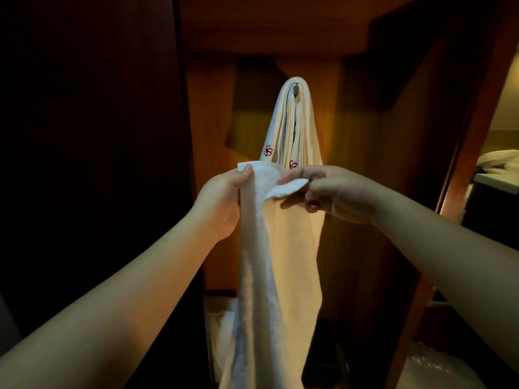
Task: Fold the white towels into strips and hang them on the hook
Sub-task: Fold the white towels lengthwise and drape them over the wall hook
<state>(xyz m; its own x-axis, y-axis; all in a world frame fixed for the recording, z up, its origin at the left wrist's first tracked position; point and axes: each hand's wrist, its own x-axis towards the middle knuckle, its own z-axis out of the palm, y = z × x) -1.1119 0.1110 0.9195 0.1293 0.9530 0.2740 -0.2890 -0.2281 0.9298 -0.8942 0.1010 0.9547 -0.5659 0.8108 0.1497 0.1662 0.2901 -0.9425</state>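
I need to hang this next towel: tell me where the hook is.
In the head view the hook sits centre, high on the wooden panel, poking through the top of the hung towels, above both hands.

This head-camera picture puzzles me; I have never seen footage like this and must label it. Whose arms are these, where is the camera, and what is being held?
No machine here: the camera sits on a person's head and looks forward and down, so the two bare arms reaching in from the bottom are the wearer's own. The left hand grips the top edge of a white towel, which hangs down long and narrow. The right hand pinches another corner of the same towel near the top. Behind it, folded towels with small red emblems already hang on a metal hook fixed to a wooden panel. The room is dim; whitish shapes low down are too dark to identify.
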